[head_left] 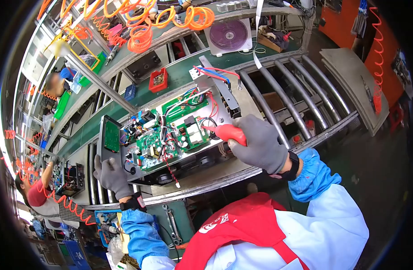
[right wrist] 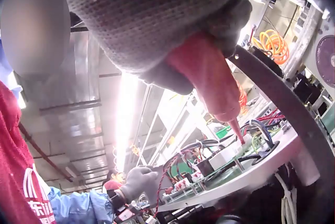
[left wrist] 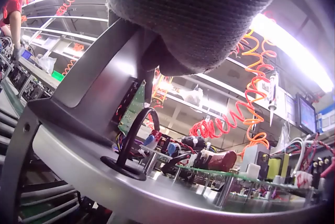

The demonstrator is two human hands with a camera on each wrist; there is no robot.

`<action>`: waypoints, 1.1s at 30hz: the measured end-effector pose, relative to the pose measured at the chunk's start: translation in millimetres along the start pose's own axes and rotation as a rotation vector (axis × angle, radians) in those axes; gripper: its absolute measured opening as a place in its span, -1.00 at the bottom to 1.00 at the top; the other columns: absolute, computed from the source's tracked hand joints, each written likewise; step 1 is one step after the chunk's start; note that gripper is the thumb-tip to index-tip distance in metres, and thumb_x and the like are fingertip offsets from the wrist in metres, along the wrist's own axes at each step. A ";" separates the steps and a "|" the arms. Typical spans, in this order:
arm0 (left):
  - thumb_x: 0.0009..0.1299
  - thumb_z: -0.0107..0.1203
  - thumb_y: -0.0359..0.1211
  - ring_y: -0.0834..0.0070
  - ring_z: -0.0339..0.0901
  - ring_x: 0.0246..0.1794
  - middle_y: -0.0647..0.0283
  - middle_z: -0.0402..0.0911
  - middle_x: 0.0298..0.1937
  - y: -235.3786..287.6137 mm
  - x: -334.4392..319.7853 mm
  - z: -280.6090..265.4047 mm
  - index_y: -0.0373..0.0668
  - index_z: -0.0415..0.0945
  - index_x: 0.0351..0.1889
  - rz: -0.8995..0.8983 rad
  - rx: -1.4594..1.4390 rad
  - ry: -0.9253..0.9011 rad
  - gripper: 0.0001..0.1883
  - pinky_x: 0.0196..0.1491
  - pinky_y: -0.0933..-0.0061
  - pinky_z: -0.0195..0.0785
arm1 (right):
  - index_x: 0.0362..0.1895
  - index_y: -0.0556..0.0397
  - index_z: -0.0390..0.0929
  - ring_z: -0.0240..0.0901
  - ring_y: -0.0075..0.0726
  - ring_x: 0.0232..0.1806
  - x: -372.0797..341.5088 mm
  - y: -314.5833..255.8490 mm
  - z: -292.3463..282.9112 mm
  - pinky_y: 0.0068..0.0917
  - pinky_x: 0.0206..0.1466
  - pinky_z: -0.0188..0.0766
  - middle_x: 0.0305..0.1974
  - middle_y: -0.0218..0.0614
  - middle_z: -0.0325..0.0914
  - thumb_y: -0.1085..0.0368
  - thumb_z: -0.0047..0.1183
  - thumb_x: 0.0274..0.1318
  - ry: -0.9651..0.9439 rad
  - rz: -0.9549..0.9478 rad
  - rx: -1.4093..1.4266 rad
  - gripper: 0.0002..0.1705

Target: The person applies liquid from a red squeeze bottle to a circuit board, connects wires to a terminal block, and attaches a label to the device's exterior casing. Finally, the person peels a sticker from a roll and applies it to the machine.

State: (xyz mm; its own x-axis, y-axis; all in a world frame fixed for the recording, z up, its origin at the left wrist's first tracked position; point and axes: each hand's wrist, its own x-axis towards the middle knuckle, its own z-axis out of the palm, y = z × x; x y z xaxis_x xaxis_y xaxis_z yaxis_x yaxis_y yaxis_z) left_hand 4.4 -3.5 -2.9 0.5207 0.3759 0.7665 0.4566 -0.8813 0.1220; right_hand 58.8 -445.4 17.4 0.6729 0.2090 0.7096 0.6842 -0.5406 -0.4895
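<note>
My gloved right hand (head_left: 260,144) holds a red squeeze bottle (head_left: 231,133) with a narrow nozzle. In the right wrist view the bottle (right wrist: 207,80) tilts downward, its nozzle tip (right wrist: 238,132) right at a white part among the wires. Under it lies an open electronics chassis with green circuit boards (head_left: 154,146), wire bundles and a metal base plate (left wrist: 78,156). At the chassis's left end stands a grey end panel (head_left: 107,156) with a small green board (head_left: 111,135). My gloved left hand (head_left: 111,176) grips that panel by its near edge; its fingertips are partly hidden.
The chassis sits on a roller conveyor with bare metal rollers (head_left: 296,92) to the right. Behind are a red bin of small parts (head_left: 158,80), a blue bin (head_left: 130,92) and a purple fan (head_left: 228,36). Orange coiled hoses (head_left: 141,38) hang above. Wrenches (head_left: 172,225) lie near me.
</note>
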 end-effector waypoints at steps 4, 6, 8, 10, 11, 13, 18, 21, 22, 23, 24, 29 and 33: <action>0.38 0.09 -0.21 -0.01 0.39 0.17 0.12 0.49 0.32 -2.0 -0.5 1.6 -0.23 0.61 -0.39 0.011 0.004 -0.002 -0.73 0.17 0.10 0.31 | -0.28 -0.02 0.50 0.50 0.01 -0.40 -0.9 3.0 3.8 -0.15 -0.35 0.43 -0.42 -0.20 0.46 0.27 0.23 -0.16 0.062 0.003 0.004 -0.72; 0.39 0.08 -0.21 -0.01 0.38 0.20 0.12 0.49 0.32 -3.9 -0.1 2.6 -0.24 0.61 -0.39 0.027 0.021 0.008 -0.72 0.20 0.10 0.28 | -0.29 -0.02 0.50 0.51 0.01 -0.40 -1.2 4.2 5.9 -0.14 -0.35 0.44 -0.42 -0.20 0.46 0.27 0.22 -0.16 0.076 0.008 0.013 -0.72; 0.39 0.08 -0.21 0.02 0.37 0.25 0.12 0.49 0.32 -0.3 0.8 -1.5 -0.25 0.61 -0.38 0.015 0.026 -0.023 -0.72 0.25 0.10 0.24 | -0.29 -0.02 0.49 0.51 0.01 -0.40 -0.3 4.9 8.0 -0.15 -0.36 0.44 -0.42 -0.20 0.46 0.26 0.23 -0.16 0.082 0.013 0.012 -0.72; 0.39 0.08 -0.21 0.04 0.37 0.27 0.12 0.48 0.32 0.9 0.7 -2.2 -0.26 0.61 -0.38 0.009 0.036 -0.029 -0.72 0.27 0.11 0.23 | -0.30 -0.01 0.49 0.52 0.00 -0.40 1.3 6.2 8.8 -0.15 -0.36 0.44 -0.42 -0.20 0.47 0.25 0.23 -0.16 0.067 0.024 0.013 -0.72; 0.39 0.08 -0.21 0.06 0.37 0.28 0.12 0.48 0.33 0.6 0.6 -1.9 -0.26 0.61 -0.37 0.005 0.035 -0.029 -0.72 0.26 0.12 0.25 | -0.31 -0.01 0.48 0.52 0.00 -0.40 1.8 6.8 9.2 -0.15 -0.36 0.44 -0.42 -0.20 0.47 0.25 0.23 -0.16 0.058 0.030 0.013 -0.72; 0.39 0.09 -0.21 0.06 0.38 0.27 0.12 0.48 0.33 1.5 0.4 -2.2 -0.26 0.61 -0.36 -0.004 0.039 -0.033 -0.72 0.24 0.12 0.26 | -0.31 -0.01 0.49 0.52 -0.01 -0.40 2.2 7.8 10.6 -0.15 -0.37 0.44 -0.42 -0.20 0.47 0.22 0.24 -0.15 0.036 0.033 -0.007 -0.72; 0.38 0.10 -0.23 0.05 0.40 0.24 0.08 0.49 0.31 5.8 1.4 -4.8 -0.27 0.62 -0.37 -0.017 0.045 -0.042 -0.72 0.22 0.13 0.29 | -0.30 -0.01 0.49 0.52 -0.02 -0.39 1.0 11.0 10.1 -0.16 -0.37 0.44 -0.42 -0.20 0.47 0.19 0.23 -0.13 0.014 0.038 -0.021 -0.71; 0.38 0.10 -0.23 0.04 0.41 0.24 0.07 0.49 0.32 5.5 1.4 -4.4 -0.27 0.62 -0.37 -0.005 0.041 -0.031 -0.73 0.22 0.13 0.29 | -0.28 -0.01 0.50 0.51 -0.03 -0.40 -3.0 10.0 12.9 -0.17 -0.37 0.42 -0.42 -0.20 0.46 0.19 0.23 -0.13 0.005 0.019 -0.037 -0.70; 0.38 0.11 -0.23 0.04 0.41 0.24 0.07 0.49 0.31 3.4 1.5 -3.0 -0.27 0.62 -0.38 0.007 0.037 -0.021 -0.73 0.22 0.13 0.30 | -0.27 -0.01 0.50 0.51 -0.03 -0.40 -4.5 8.6 13.9 -0.17 -0.38 0.42 -0.42 -0.21 0.45 0.19 0.23 -0.14 -0.004 0.016 -0.044 -0.69; 0.37 0.11 -0.23 0.04 0.41 0.24 0.06 0.49 0.31 0.2 1.8 -0.4 -0.27 0.62 -0.38 0.019 0.032 -0.010 -0.73 0.21 0.13 0.30 | -0.26 -0.02 0.50 0.51 -0.04 -0.40 -4.7 8.1 15.0 -0.17 -0.38 0.42 -0.42 -0.21 0.45 0.19 0.23 -0.14 -0.012 0.013 -0.049 -0.69; 0.37 0.11 -0.23 0.04 0.40 0.24 0.06 0.50 0.31 -2.8 1.1 1.2 -0.27 0.62 -0.38 0.030 0.029 -0.002 -0.73 0.21 0.13 0.30 | -0.25 -0.01 0.50 0.50 -0.05 -0.40 -5.2 9.0 15.9 -0.18 -0.38 0.42 -0.42 -0.21 0.45 0.20 0.24 -0.14 -0.005 -0.004 -0.047 -0.68; 0.35 0.13 -0.24 0.01 0.40 0.21 0.06 0.50 0.31 -4.0 0.5 2.1 -0.24 0.62 -0.39 0.066 0.009 0.041 -0.76 0.18 0.11 0.33 | -0.17 0.02 0.51 0.49 -0.08 -0.40 -9.6 9.5 16.8 -0.19 -0.36 0.42 -0.42 -0.23 0.43 0.22 0.24 -0.12 0.037 -0.028 -0.075 -0.63; 0.34 0.16 -0.25 0.05 0.42 0.23 0.16 0.51 0.30 6.9 -0.2 -4.9 -0.22 0.61 -0.41 -0.014 0.015 -0.005 -0.77 0.22 0.14 0.30 | -0.12 0.06 0.52 0.49 -0.07 -0.40 -10.9 11.2 26.2 -0.19 -0.37 0.42 -0.42 -0.22 0.43 0.21 0.25 -0.12 0.049 -0.034 -0.089 -0.59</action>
State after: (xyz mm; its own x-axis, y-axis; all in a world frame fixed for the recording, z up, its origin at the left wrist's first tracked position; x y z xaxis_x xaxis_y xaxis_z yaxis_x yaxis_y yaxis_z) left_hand 3.9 -11.1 0.9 0.5175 0.3895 0.7619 0.4748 -0.8715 0.1230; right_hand 66.5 -432.4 -9.1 0.6339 0.1892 0.7499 0.6769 -0.6047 -0.4196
